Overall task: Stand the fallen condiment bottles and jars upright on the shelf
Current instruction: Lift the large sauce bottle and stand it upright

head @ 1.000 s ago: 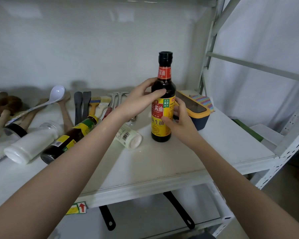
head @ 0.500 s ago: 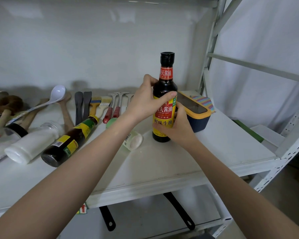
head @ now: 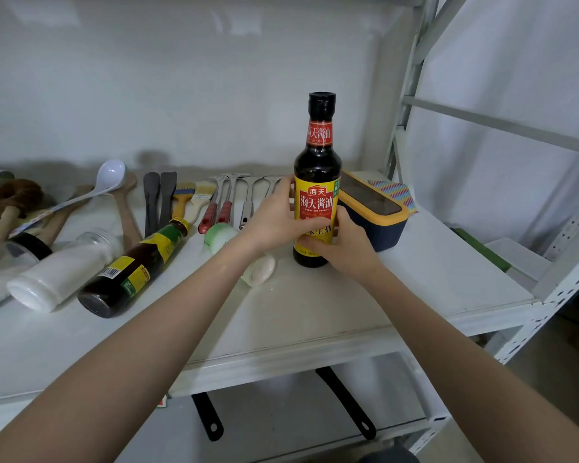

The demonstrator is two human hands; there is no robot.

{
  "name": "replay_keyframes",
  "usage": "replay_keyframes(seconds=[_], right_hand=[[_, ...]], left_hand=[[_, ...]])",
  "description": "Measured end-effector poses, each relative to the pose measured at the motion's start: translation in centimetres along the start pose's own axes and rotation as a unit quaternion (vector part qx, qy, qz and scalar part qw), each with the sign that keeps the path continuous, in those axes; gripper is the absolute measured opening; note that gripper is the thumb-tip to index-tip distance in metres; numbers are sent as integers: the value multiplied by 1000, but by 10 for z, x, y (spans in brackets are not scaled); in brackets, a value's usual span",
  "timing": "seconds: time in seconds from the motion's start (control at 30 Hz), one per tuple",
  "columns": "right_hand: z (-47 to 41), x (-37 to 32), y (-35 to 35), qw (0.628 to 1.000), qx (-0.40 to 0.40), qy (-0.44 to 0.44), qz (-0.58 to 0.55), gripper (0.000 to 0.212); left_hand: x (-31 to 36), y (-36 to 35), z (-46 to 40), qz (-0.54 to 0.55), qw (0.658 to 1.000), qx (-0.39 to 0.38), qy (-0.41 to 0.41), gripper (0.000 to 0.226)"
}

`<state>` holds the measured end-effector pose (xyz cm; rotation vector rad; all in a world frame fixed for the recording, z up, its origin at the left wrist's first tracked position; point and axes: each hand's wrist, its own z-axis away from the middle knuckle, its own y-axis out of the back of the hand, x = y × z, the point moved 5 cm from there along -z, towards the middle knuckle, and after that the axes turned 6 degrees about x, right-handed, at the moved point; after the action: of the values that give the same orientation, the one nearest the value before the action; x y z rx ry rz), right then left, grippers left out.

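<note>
A dark soy sauce bottle [head: 317, 168] with a red and yellow label stands upright on the white shelf [head: 315, 315]. My left hand [head: 274, 212] wraps its left side and my right hand [head: 341, 245] grips its lower right. A small white jar with a green lid [head: 221, 233] lies on its side under my left wrist. Left of it lie a dark sauce bottle with a green and yellow label [head: 134, 269] and a white-filled jar [head: 61, 272]. At the far left edge a black-capped jar [head: 10, 259] also lies down.
A navy and yellow box [head: 378, 215] sits right behind the upright bottle, with a striped cloth [head: 398, 192] beyond it. Spoons, spatulas, brushes and peelers [head: 188, 198] lie along the back wall. Pan handles [head: 348, 402] hang below the shelf. The shelf post [head: 408, 78] stands at right.
Both hands have turned the upright soy sauce bottle so its label faces me; my left hand has slid lower on its body. The fallen bottles have not moved.
</note>
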<state>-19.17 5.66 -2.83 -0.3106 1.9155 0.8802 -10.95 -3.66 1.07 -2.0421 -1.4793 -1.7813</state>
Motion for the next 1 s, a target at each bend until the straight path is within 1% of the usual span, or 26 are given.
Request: replay_keyframes(seconds=[0.3,0.47,0.57,0.67,0.73,0.8,0.87,0.93,1.0], right_hand=[[-3,1,-6,1000,15,6,14,69],[-3,0,-7,1000,11,-7,15,70],[-3,0,-7,1000,-1,-14,27,74],[-1,-3,-9,999,-7,-13,39,83],[-1,-7,-5,998,45,23,41,87],[2,-14,1,992,99,50,65,85],[6,-23,7,983,135,62,110,78],[11,-36,16,968,179,93,152,69],[18,-52,20,954,219,130,157,56]], left_hand=[[-6,3,-4,4,1000,-1,8,86],[-6,3,-2,11,1000,1,10,86],[-5,2,2,8,1000,-20,9,92],[-10,10,8,3,999,-28,25,97],[-12,17,9,0,999,-20,33,93],[-12,29,11,-14,999,-2,31,82],[-15,43,12,-38,999,24,23,68],[-21,56,12,-49,997,44,27,59],[-28,67,14,-64,996,55,35,52]])
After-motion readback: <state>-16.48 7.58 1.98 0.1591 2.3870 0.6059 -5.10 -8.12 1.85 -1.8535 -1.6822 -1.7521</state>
